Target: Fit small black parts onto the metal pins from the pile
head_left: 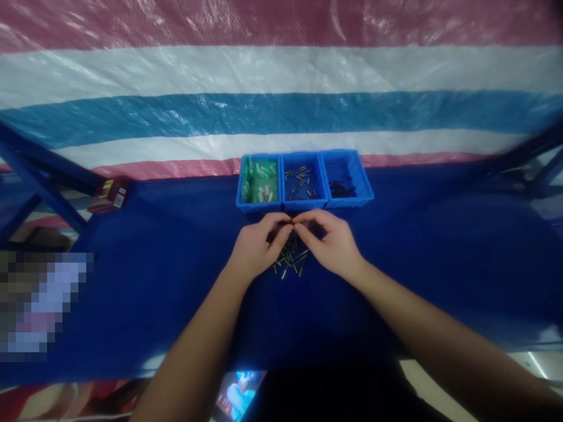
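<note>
My left hand (pixel 259 243) and my right hand (pixel 332 240) meet fingertip to fingertip over the table, just in front of the bins. Both are pinched closed. Whatever lies between the fingertips is too small and dark to name. Beneath them is a loose pile of thin metal pin-like pieces (pixel 290 262), some gold and some silver. Beyond the hands, the middle blue bin (pixel 304 204) holds several similar thin pieces (pixel 301 181). Small whitish and silvery pieces (pixel 266 193) lie on green plastic in the left bin (pixel 259 207). Dark small parts (pixel 342 189) rest in the right bin (pixel 350 203).
The bins stand side by side on a dark blue table (pixel 185 252). A dark red box (pixel 108 195) sits at the far left. Behind hangs a striped plastic sheet (pixel 281 111). Blue metal posts (pixel 41 170) flank the table. A lit screen (pixel 240 394) shows below the near edge.
</note>
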